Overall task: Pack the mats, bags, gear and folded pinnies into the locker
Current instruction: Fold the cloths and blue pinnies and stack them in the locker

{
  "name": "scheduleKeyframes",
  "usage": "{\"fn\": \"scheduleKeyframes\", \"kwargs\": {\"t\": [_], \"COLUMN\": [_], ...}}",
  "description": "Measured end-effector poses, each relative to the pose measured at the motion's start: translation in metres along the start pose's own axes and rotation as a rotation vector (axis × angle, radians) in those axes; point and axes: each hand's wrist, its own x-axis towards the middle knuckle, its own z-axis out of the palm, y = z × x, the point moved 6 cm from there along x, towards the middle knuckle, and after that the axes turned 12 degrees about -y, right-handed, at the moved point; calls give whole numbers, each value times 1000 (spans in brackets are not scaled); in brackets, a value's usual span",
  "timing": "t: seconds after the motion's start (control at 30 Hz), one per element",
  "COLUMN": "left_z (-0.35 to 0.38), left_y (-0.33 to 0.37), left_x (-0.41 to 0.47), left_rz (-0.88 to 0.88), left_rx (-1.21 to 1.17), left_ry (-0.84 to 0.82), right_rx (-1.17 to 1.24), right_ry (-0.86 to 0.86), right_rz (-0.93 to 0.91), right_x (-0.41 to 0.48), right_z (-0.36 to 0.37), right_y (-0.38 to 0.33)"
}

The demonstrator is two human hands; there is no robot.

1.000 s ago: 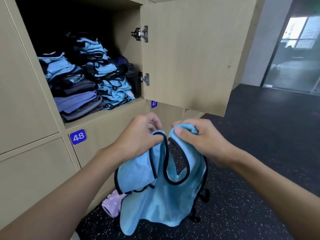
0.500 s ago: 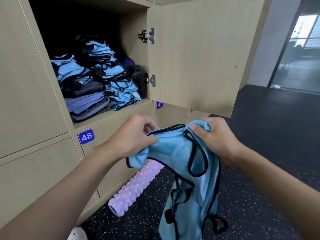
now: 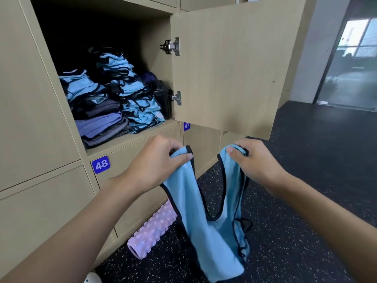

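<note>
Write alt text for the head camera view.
The left hand and right hand hold a light blue pinny by its shoulder straps before an open locker holding folded pinnies. A pink foam roller lies on the floor.

Locker (image 3: 156,82) gap above pinny stacks (image 3: 130,94), door (image 3: 234,64) open

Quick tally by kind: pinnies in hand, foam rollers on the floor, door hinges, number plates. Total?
blue pinny, held: 1
foam roller: 1
door hinges: 2
number plates: 2
Total: 6
</note>
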Motion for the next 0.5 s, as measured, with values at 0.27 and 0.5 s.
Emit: {"fn": "scheduleKeyframes", "kwargs": {"t": [0.27,0.5], "left_z": [-6,5], "left_y": [12,21], "left_x": [-2,4], "left_rz": [-17,40], "left_rx": [35,5], "left_ry": [136,96], "right_rx": [217,675], "right_ry": [-92,-291], "right_rz": [39,68], "right_x": [-2,-8], "right_z": [6,24], "right_y": [-8,-31]}}
